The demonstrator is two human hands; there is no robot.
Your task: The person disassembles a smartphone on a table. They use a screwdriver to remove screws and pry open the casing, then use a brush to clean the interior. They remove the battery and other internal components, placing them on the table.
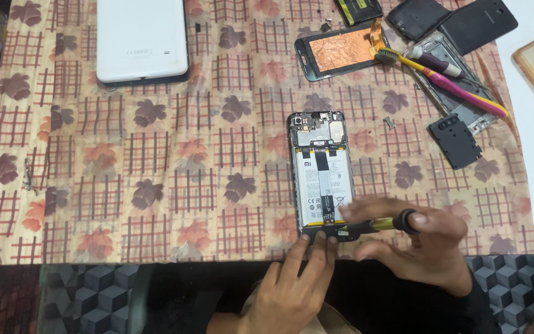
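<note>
Left hand (292,291) enters from the near edge, fingers (317,247) extended and held close together, tips pressing the bottom edge of the opened phone (321,173). Right hand (428,244) comes in from the right, fingers curled and pinching a screwdriver (390,222) with a black and yellow handle; shaft runs roughly level, pointing left toward the phone's lower end. Tip is hidden behind the fingers, so contact with a screw is probable, not confirmed.

Phone lies back cover off, battery showing, on the patterned cloth over the surface (156,185). Long axis runs away from the person, lower end nearest both hands; left hand is the nearer.

Farther right: small black cover plate (455,141). Far right: pink and yellow toothbrush (446,80) across a bare phone frame (458,93), copper-backed screen panel (341,52). Far left: white tablet (142,40), face down.
</note>
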